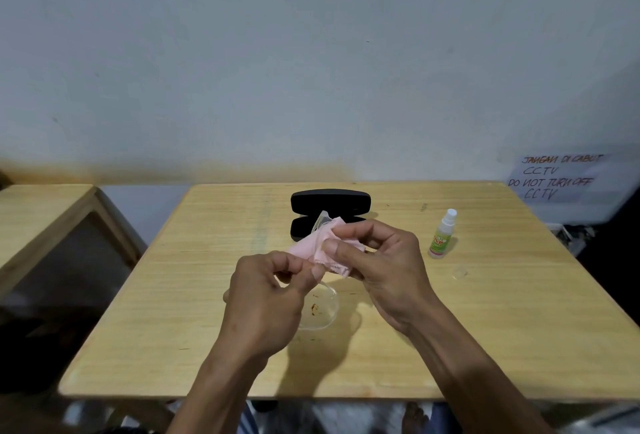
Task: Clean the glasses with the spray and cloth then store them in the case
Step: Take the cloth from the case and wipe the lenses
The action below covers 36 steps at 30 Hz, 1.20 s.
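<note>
Nearest, at 6 o'clock of the wooden table (485, 329): both forearms reaching in, hands meeting above the middle of the tabletop.

Left hand (263, 298) curled, pinching the clear-framed glasses (320, 309) at the near end; one lens hanging below the knuckles, reddish-brown smudges visible on or behind it, which of the two impossible to tell.

Right hand (377, 260) just beyond, at 1 o'clock from the left, fingers and thumb closed on the pink cloth (311, 246), folded over the other lens; a sliver of clear frame poking out past the cloth's far edge.

Judged from this: wiping stage in hand, roughly mid-task. Spraying probably done, since the spray bottle (441, 234) stands upright at 2 o'clock, untouched, with its clear cap (460, 273) lying off just beside it toward the near side. If those smudges are on the lens, cleaning not finished there.

Left to do: finishing both lenses, folding the temples, laying the glasses in.

Farther, at 12 o'clock: black glasses case (330, 203), lid open, nothing visible inside, partly hidden behind cloth and fingers. Storing not yet begun.

Farthest, at 2 o'clock on the wall: handwritten paper notice (557, 177) about CCTV.
</note>
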{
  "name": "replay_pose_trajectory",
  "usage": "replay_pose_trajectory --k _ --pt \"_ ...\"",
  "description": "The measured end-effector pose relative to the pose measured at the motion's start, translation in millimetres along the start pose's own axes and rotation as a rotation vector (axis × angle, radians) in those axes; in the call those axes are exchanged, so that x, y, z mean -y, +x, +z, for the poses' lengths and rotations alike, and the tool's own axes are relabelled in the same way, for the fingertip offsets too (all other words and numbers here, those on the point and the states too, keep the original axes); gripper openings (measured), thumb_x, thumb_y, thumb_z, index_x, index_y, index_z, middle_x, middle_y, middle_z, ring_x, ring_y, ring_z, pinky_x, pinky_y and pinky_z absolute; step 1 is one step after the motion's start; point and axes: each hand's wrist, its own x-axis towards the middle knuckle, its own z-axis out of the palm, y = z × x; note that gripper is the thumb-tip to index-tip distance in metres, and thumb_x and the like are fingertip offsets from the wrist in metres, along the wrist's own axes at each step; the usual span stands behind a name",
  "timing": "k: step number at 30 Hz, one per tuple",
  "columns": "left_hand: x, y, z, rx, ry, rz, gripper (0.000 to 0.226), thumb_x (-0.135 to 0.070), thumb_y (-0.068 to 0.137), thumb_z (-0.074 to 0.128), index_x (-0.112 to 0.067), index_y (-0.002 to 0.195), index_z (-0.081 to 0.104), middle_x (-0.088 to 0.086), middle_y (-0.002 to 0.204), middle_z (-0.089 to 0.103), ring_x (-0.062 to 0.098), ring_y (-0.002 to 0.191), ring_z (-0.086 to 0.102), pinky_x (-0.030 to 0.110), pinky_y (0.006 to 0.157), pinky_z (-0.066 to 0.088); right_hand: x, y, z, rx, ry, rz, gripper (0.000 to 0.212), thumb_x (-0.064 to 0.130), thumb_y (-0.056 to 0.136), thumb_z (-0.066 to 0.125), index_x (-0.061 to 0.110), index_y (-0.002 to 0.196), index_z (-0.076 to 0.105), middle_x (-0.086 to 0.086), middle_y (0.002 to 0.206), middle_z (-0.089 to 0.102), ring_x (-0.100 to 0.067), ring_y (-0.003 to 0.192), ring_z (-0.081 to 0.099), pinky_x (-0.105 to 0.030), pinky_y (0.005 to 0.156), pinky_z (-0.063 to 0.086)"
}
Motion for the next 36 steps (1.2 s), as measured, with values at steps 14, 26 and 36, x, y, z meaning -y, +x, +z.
replay_pose_trajectory --k 14,26,36 --pt "1 5 -1 -0.011 -0.041 0.024 0.013 -0.044 0.074 0.080 -0.033 0.070 0.077 -0.006 0.072 0.074 0.017 0.072 0.060 0.054 0.093 0.049 8 0 7 -0.006 0.101 0.031 0.023 0.011 0.065 0.085 0.014 0.087 0.078 -0.009 0.082 0.078 -0.027 0.078 0.071 -0.044 0.079 0.059" --pt "-5 6 -6 0.061 0.006 0.059 0.022 -0.057 0.065 0.071 -0.039 0.076 0.077 -0.007 0.077 0.073 0.026 0.084 0.062 0.054 0.099 0.046 21 4 7 -0.029 0.000 -0.090 0.014 0.007 0.069 0.085 0.014 0.079 0.079 -0.016 0.079 0.078 -0.031 0.074 0.073 -0.046 0.078 0.061" --pt "-5 6 -3 0.026 -0.047 0.075 0.028 -0.061 0.065 0.070 -0.037 0.077 0.078 -0.006 0.081 0.078 0.019 0.090 0.071 0.055 0.099 0.046 31 7 -1 0.018 -0.166 -0.143 0.014 0.008 0.071 0.087 0.011 0.079 0.077 -0.003 0.075 0.077 -0.022 0.067 0.072 -0.041 0.073 0.062"
